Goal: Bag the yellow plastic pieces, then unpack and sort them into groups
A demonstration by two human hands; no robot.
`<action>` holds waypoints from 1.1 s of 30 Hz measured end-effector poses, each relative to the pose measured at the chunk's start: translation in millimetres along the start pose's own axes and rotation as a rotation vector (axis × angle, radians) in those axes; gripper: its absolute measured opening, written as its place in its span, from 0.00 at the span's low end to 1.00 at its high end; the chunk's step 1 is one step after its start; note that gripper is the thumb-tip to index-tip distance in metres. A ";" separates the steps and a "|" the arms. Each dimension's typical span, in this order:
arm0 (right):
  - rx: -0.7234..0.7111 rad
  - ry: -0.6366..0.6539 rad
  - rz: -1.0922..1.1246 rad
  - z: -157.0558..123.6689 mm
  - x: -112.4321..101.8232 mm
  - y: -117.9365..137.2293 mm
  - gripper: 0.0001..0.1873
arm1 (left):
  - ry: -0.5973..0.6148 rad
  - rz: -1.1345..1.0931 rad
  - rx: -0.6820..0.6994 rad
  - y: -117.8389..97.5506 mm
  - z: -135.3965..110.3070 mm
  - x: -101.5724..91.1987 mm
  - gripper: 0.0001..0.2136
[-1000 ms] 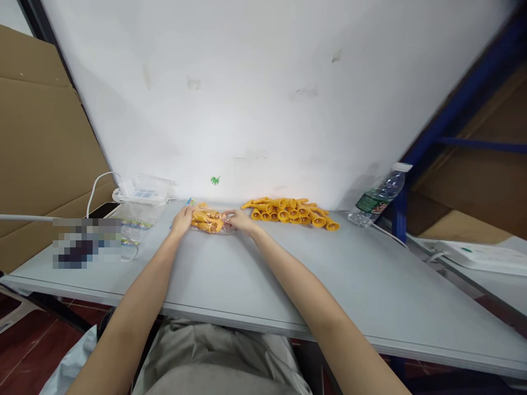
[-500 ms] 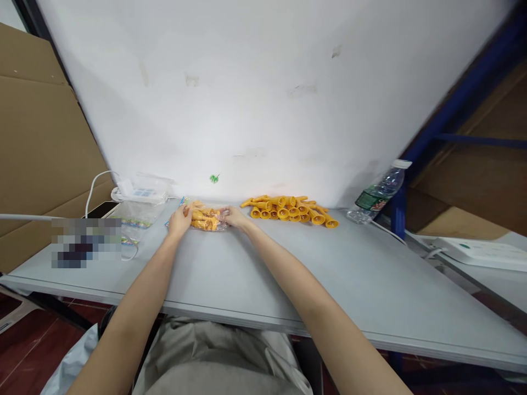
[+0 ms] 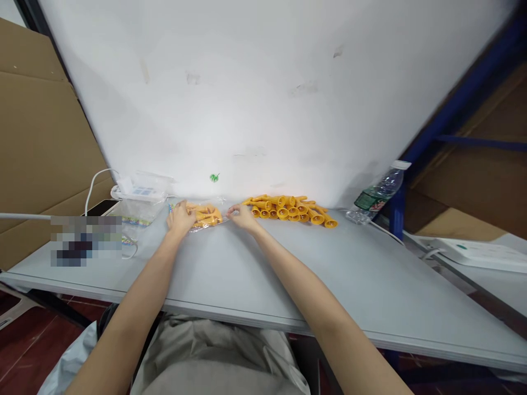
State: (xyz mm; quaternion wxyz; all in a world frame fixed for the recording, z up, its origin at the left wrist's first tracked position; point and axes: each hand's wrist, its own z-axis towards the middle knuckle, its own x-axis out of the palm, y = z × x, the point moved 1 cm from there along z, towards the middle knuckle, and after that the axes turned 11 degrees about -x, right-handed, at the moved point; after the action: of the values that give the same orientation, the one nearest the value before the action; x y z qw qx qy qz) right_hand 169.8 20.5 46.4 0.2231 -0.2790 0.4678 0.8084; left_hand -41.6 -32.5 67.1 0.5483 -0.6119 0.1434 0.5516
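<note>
A clear plastic bag lies on the table with several yellow plastic horns inside. My left hand is closed over the bag's left end and covers most of its printed header. At the right end, my right hand pinches the edge of the bag between thumb and fingers. Just beyond that hand is a stack of loose yellow horns, their round bells facing me. The horns in the bag lie sideways, partly hidden by my left hand.
On the grey table, a white power strip, a phone and flat plastic bags sit at the left. A leaning plastic bottle stands at the right. A white panel rises behind, with cardboard at left.
My right hand has shifted slightly right, drawing the bag's edge out from the horns. My left hand has moved a little right over the bag's printed end.
</note>
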 end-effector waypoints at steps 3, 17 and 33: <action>0.075 -0.017 -0.134 -1.0 -5.0 -6.3 0.04 | 0.009 -0.028 0.008 -3.0 -1.7 -2.2 0.24; 0.368 -0.348 0.512 -12.3 1.2 -34.6 0.09 | 0.092 -0.004 0.109 13.1 16.5 23.5 0.23; 0.457 -0.171 0.946 -20.2 -4.2 -30.4 0.08 | 0.279 -0.161 0.044 2.2 12.7 36.5 0.14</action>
State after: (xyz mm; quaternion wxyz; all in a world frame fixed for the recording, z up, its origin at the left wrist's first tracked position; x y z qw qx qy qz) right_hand 196.7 16.4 21.7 -0.0734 0.0854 0.6869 0.7180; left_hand -37.1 -7.1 38.3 0.5788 -0.6800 0.1808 0.4121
